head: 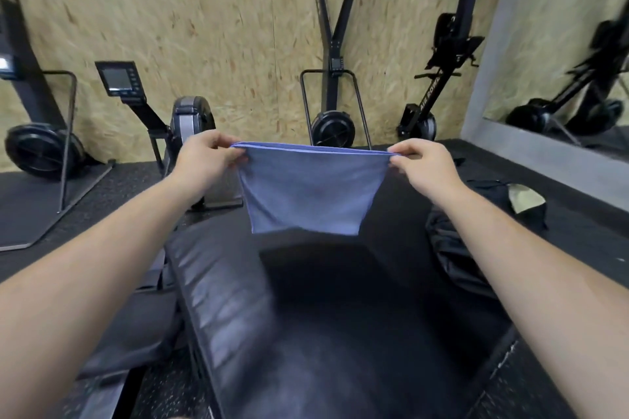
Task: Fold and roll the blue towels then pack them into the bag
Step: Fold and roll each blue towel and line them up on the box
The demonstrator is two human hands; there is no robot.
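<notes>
A blue towel [308,192], folded double, hangs in the air above a black padded bench [306,316]. My left hand [204,156] pinches its top left corner and my right hand [420,160] pinches its top right corner, so the upper edge is stretched level between them. The lower edge hangs free just above the pad. A black bag [456,248] lies crumpled on the floor to the right of the bench, partly hidden by my right forearm.
Rowing machines [190,122] and their flywheels [332,127] stand along the chipboard wall ahead. A mirror [561,78] leans at the right. A dark item with a pale patch [520,197] lies on the black rubber floor at the right.
</notes>
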